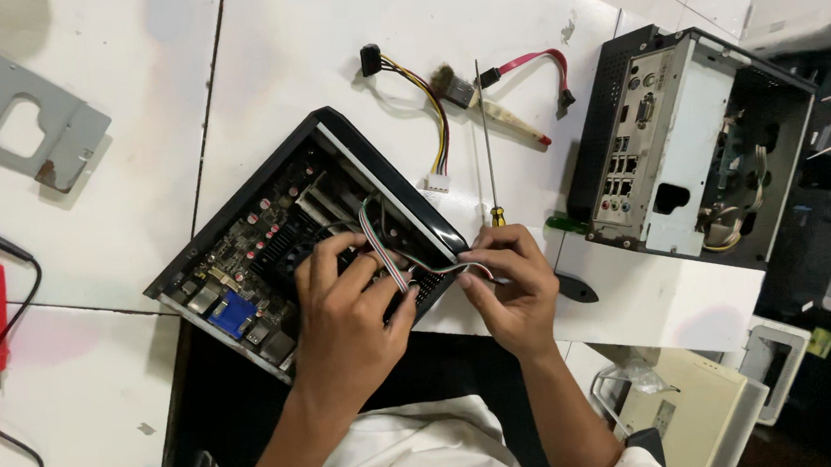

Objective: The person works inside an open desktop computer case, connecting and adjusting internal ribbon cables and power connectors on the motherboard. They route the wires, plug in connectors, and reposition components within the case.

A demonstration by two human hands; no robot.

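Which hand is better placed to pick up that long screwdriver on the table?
Right. The right hand sits just below the screwdriver, close to its yellow handle end, pinching only the cable. The left hand is farther away, resting inside the open case.

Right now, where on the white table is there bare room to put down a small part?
Bare white table lies between the grey metal bracket and the yellow-red cable. Crowded: around the open black computer case under both hands, and by the long thin screwdriver and brush.
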